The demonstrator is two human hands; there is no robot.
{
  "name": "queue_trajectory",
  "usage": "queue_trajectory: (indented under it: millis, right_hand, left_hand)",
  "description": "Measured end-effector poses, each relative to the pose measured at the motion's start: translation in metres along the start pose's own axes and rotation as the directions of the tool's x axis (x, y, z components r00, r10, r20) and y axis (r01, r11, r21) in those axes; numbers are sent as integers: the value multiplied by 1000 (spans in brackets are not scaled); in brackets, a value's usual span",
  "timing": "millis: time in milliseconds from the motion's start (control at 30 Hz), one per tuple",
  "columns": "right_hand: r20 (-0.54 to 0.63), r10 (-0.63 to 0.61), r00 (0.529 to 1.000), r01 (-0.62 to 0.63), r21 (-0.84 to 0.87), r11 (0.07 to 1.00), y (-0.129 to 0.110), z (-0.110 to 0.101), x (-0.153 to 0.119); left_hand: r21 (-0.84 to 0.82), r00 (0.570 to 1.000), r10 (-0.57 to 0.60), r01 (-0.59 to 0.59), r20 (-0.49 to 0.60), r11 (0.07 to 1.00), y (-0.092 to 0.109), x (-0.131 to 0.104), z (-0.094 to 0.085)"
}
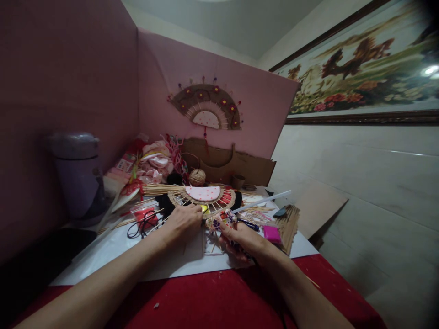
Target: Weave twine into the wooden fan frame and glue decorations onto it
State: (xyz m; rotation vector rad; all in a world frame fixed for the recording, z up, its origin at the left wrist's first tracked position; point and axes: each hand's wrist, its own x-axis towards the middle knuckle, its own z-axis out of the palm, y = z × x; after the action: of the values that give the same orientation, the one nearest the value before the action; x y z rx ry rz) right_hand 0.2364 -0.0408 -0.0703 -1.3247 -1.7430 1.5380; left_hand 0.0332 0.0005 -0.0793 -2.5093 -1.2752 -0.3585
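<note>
On the table lies a half-round fan frame (203, 193) with a pink dotted centre, thin radiating sticks and a tan braided edge. My left hand (185, 220) is at the frame's near edge, its fingers bent together; what is between the fingertips is hidden. In my right hand (242, 238) is a glue gun (221, 220) with a flowery patterned cover, closed in the fingers. A long whitish glue stick (262, 201) juts from it to the right. The glue gun's front end is close to my left fingers and the frame's edge.
A finished fan (207, 107) hangs on the pink panel. Behind the frame are a twine ball (197, 177), pink fabric (156, 157) and cardboard (219, 157). A lidded lilac bin (78, 178) stands left; a magenta packet (272, 234) and corrugated cardboard (291, 224) lie right.
</note>
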Motion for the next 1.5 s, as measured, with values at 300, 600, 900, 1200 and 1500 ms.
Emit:
queue_trajectory:
  millis: [300, 600, 900, 1200, 1500]
  right_hand:
    - [2, 2, 1000, -2, 19, 1000, 1, -2, 0]
    - [3, -11, 1000, 11, -11, 1000, 1, 1, 2]
    - [0, -1, 1000, 1, 12, 1000, 0, 2, 1]
    - [2, 8, 1000, -8, -13, 1000, 0, 1, 1]
    - [-25, 14, 1000, -13, 38, 999, 2, -3, 2]
  left_hand:
    - [-19, 998, 29, -31, -62, 999, -1, -2, 2]
    - [-35, 999, 19, -21, -44, 999, 1, -2, -3]
    - [-27, 999, 25, -26, -37, 999, 1, -2, -2]
    - [-11, 999, 23, -24, -31, 1000, -2, -2, 3]
    - [-43, 995, 44, -48, -87, 998, -3, -2, 6]
